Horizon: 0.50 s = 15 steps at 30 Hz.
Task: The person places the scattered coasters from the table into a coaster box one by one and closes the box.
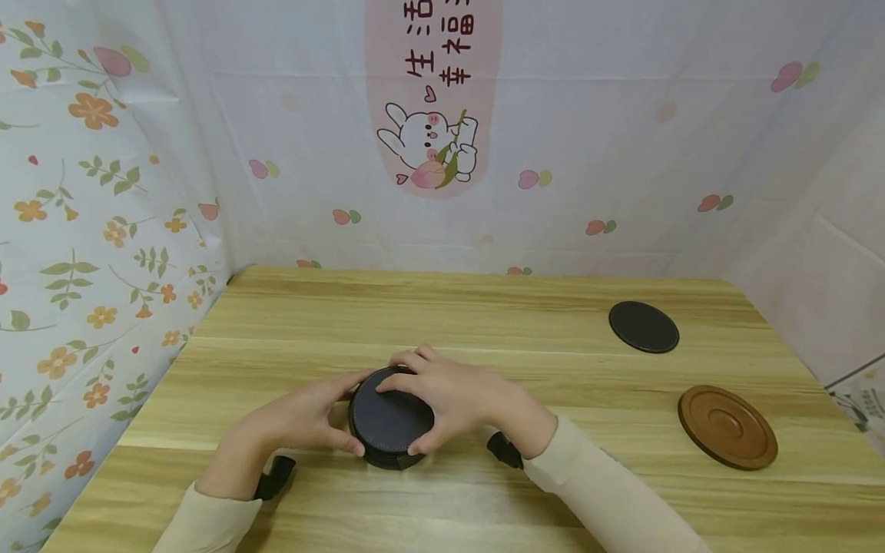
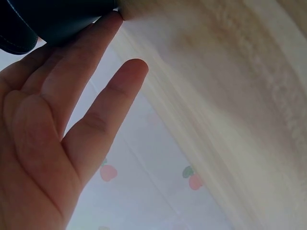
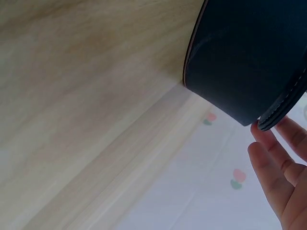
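A dark, round coaster holder (image 1: 389,462) stands on the table in front of me, its smooth side also showing in the right wrist view (image 3: 240,57). On top is a black coaster (image 1: 394,418) with a stitched rim, which overhangs the holder in both wrist views. My left hand (image 1: 304,418) holds the holder from the left, thumb toward me and fingers at the far side. From the right, my right hand (image 1: 459,395) grips the top coaster, thumb on its near edge and fingers at the far rim. The index finger lies over its surface.
A black round coaster (image 1: 644,326) lies flat at the back right of the wooden table (image 1: 525,499). Nearer, at the right, lies a brown wooden disc (image 1: 727,427) with ringed grooves. A patterned white curtain (image 1: 588,138) hangs behind the table.
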{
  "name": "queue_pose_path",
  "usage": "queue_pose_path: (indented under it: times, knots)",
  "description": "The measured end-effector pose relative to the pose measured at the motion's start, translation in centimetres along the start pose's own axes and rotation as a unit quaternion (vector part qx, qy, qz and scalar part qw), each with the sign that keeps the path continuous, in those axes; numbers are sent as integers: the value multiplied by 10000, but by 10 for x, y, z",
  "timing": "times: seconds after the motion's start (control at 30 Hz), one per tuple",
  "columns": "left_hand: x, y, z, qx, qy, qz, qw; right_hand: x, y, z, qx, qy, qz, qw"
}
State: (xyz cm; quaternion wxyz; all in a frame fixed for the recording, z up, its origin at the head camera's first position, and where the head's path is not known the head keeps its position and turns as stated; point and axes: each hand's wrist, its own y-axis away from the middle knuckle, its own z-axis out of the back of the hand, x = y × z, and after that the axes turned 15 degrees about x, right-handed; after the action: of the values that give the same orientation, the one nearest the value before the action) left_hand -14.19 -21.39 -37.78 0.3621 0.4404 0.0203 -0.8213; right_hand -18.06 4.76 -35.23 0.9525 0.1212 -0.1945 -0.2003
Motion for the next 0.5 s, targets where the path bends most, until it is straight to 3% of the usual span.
queue_pose_path:
  times: [0.37,0.5]
  knots:
    - [-2,-1,1,31,-28,21,10000,1,-3,-2,22,-1,-2,10000]
    - [-3,1,1,26,-82,194,9998,0,-4,-4,-58,58,30,10000]
